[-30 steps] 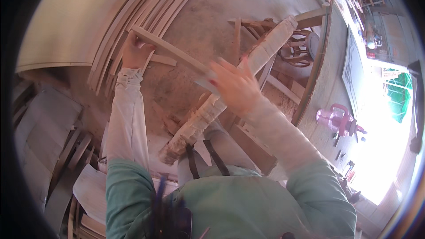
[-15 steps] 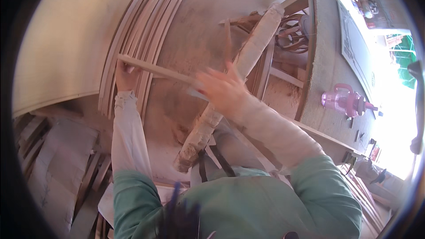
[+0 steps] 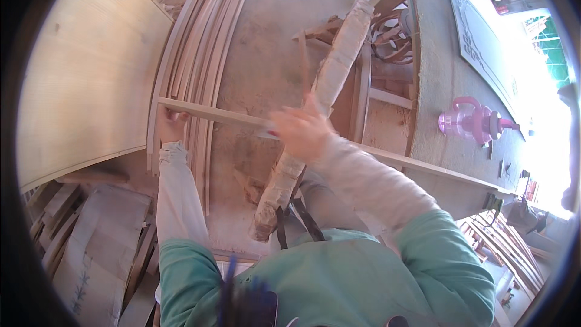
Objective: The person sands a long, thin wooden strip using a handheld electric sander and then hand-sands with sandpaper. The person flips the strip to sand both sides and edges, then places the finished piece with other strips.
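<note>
A long, narrow wooden strip [image 3: 213,112] runs crosswise in front of me. My left hand [image 3: 173,122] grips it near its left end, fingers curled around from below. Farther right, my right hand [image 3: 302,130] is closed over the strip, thumb raised; motion blurs it. A small pale edge shows beneath its fingers, too little to name. The strip seems to go on under my right forearm toward the bench. Below it, a thick bar wrapped in pale, worn covering [image 3: 340,57] slopes from far right to near left, partly hidden by my right hand.
Several long wooden strips [image 3: 203,42] lie at the left beside a large pale panel [image 3: 85,66]. At right, a workbench [image 3: 433,85] holds a pink transparent jug [image 3: 469,122] and a flat patterned board [image 3: 484,48]. Curved wooden pieces [image 3: 393,36] sit under it. Cardboard [image 3: 106,242] and offcuts lie lower left.
My view has shifted slightly. The strip's left end and my left hand sit lower in the picture, and the strip looks more level. My right hand stays over it, still blurred.
</note>
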A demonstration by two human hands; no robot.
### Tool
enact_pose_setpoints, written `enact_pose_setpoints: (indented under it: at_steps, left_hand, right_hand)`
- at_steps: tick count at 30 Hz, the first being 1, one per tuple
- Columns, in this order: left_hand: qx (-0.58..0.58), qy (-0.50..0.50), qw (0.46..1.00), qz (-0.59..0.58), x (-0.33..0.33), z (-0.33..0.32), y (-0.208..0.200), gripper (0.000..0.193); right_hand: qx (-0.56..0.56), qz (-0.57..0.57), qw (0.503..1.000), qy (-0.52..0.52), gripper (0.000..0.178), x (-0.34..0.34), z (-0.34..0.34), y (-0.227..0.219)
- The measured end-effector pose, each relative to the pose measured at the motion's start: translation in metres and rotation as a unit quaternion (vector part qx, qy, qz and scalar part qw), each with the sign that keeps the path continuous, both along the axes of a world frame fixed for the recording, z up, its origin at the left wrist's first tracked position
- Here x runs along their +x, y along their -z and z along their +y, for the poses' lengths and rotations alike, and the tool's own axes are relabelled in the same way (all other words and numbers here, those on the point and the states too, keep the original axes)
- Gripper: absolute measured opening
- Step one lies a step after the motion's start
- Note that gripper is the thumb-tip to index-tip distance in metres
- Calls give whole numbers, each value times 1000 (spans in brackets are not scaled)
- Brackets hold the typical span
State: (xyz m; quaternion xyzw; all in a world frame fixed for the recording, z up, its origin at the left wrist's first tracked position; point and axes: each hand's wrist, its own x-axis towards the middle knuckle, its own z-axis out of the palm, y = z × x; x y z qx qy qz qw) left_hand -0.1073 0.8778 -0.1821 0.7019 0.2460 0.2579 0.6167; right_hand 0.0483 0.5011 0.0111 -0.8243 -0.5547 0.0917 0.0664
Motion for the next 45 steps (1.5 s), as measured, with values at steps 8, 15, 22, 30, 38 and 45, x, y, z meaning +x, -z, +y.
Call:
enact_pose_setpoints:
  at_steps: [8,15,22,30,38,45]
  left_hand:
    - [84,-29,992,86,4,-4,-14,58]
    - [91,-21,992,88,9,0,-24,55]
    - [54,-8,998,12,9,-3,-16,33]
    - [-32,1,998,-48,15,-12,-25,30]
    - [361,-129,924,5,2,-45,-76,66]
    - [493,219,842,-26,39,-196,-174,40]
  right_hand:
    - [6,16,997,77,43,14,-146,-16]
    - [-31,81,994,60,44,12,-51,-13]
    - [41,-14,996,72,33,14,-150,-5]
    - [95,13,995,42,32,-12,0,10]
    - [3,97,987,128,37,1,-153,-21]
    - [31,106,986,126,35,5,-146,-19]
